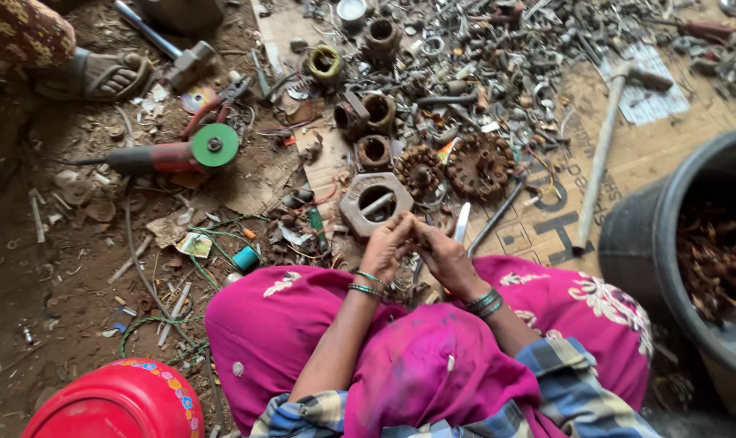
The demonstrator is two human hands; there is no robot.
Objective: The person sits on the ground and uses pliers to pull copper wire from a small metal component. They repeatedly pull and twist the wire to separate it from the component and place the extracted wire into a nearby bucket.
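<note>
I sit on the ground in pink clothing, both hands brought together above my knees. My left hand [387,246] and my right hand [443,253] pinch a small item between their fingertips; it is too small to identify. Green bangles ring both wrists. Just beyond my fingers lies a large hexagonal metal nut [376,200], with a flat metal blade [460,222] beside it. Two rusty toothed gear-like discs [480,165] lie a little farther out.
A heap of scrap nuts, rings and bolts [482,65] covers flattened cardboard ahead. A hammer [602,154] lies at right near a black tub [668,235] of rusty scrap. An angle grinder [181,152] lies left, a red bucket [116,401] at lower left, another person's sandalled foot [100,75] at top left.
</note>
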